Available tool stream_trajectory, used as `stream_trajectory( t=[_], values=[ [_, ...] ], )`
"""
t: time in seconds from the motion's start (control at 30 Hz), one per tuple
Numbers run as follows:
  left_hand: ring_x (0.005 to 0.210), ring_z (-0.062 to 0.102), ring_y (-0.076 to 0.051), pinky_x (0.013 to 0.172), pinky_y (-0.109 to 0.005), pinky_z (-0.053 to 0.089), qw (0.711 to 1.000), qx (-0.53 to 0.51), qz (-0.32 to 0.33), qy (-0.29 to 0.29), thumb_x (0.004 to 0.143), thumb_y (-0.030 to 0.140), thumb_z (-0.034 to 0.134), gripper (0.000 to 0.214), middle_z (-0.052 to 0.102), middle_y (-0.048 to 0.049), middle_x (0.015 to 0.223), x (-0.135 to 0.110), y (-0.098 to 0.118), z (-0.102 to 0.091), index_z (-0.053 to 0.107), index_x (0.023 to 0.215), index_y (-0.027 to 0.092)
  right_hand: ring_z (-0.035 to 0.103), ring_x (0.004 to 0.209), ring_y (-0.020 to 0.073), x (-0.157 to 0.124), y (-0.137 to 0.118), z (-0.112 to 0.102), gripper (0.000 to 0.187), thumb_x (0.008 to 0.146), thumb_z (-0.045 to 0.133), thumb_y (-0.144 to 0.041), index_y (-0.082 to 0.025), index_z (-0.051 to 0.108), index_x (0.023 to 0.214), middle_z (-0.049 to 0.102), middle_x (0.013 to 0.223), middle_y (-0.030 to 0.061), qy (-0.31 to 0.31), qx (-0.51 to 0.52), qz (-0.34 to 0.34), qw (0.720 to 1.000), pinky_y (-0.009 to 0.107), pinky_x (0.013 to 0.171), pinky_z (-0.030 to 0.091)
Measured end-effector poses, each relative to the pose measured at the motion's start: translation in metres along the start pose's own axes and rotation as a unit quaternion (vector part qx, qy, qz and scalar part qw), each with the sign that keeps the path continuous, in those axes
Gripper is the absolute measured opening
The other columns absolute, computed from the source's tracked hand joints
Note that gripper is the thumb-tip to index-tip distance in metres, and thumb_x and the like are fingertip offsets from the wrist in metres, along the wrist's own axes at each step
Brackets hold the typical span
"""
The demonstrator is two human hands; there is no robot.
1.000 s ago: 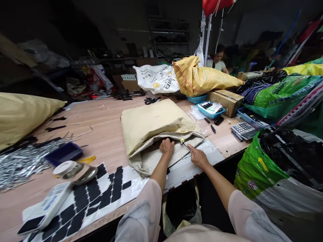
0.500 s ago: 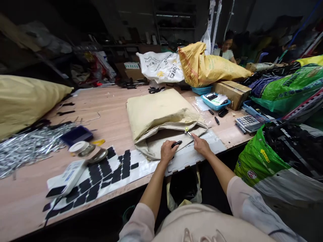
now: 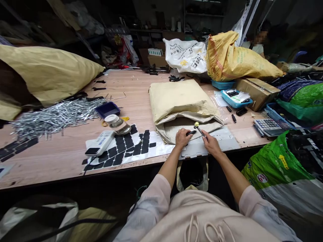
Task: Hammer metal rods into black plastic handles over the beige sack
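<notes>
My left hand (image 3: 182,137) is closed on a small black handle-like piece (image 3: 191,133), which points right over the open end of a flat beige paper sack (image 3: 180,97). Its exact kind is too small to make out. Closed around a shaft, my right hand (image 3: 211,144) holds a small hammer (image 3: 200,130) with a pale yellow, rounded head. The hammer head is just above and right of the black piece, apart from it. Under both hands lies a white board (image 3: 196,149) at the table's front edge.
Left of the sack are black adhesive pads (image 3: 121,148), a glass jar (image 3: 118,125), a white box (image 3: 102,143), a dark blue tray (image 3: 107,110) and a heap of metal rods (image 3: 58,116). To the right are a blue basket (image 3: 237,103), a carton (image 3: 257,94), a calculator (image 3: 268,127) and a green bag (image 3: 270,164).
The camera view has turned left, so the scene sits further right. The hammer head has lifted slightly away from the sack. Both hands keep their hold.
</notes>
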State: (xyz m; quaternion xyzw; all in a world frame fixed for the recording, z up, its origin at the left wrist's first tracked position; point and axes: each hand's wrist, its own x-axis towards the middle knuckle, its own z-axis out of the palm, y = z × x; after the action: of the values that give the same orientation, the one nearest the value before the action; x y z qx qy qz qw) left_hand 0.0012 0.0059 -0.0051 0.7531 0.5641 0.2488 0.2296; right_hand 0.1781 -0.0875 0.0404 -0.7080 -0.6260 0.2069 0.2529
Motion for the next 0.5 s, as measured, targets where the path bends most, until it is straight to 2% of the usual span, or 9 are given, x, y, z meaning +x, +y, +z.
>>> stream_trajectory(
  t=[0.2, 0.37, 0.5],
  values=[
    [0.102, 0.055, -0.020, 0.092, -0.032, 0.041, 1.000, 0.005, 0.004, -0.004, 0.088, 0.035, 0.066, 0.022, 0.064, -0.0035, 0.099, 0.000, 0.003, -0.003, 0.076, 0.106, 0.027, 0.066, 0.113, 0.0237, -0.004, -0.004, 0.007, 0.050, 0.099, 0.042, -0.028, -0.031, 0.047, 0.149, 0.068, 0.131, 0.0018, -0.023, -0.024, 0.020, 0.999, 0.033, 0.096, 0.050],
    [0.101, 0.055, -0.021, 0.090, -0.032, 0.041, 1.000, 0.002, 0.004, 0.003, 0.088, 0.035, 0.067, 0.020, 0.063, -0.0037, 0.097, 0.001, 0.000, 0.000, 0.076, 0.104, 0.027, 0.062, 0.121, 0.0220, -0.008, -0.005, 0.009, 0.050, 0.100, 0.040, -0.029, -0.030, 0.047, 0.149, 0.063, 0.139, 0.0014, -0.006, 0.018, -0.038, 0.999, 0.032, 0.101, 0.047],
    [0.102, 0.055, -0.021, 0.091, -0.032, 0.042, 1.000, -0.005, 0.002, 0.004, 0.087, 0.033, 0.067, 0.020, 0.065, -0.0040, 0.100, 0.001, 0.000, 0.000, 0.075, 0.105, 0.026, 0.064, 0.117, 0.0225, -0.013, -0.007, 0.011, 0.049, 0.100, 0.042, -0.029, -0.031, 0.047, 0.149, 0.067, 0.133, 0.0012, -0.043, -0.024, -0.030, 0.998, 0.032, 0.098, 0.049]
  ],
)
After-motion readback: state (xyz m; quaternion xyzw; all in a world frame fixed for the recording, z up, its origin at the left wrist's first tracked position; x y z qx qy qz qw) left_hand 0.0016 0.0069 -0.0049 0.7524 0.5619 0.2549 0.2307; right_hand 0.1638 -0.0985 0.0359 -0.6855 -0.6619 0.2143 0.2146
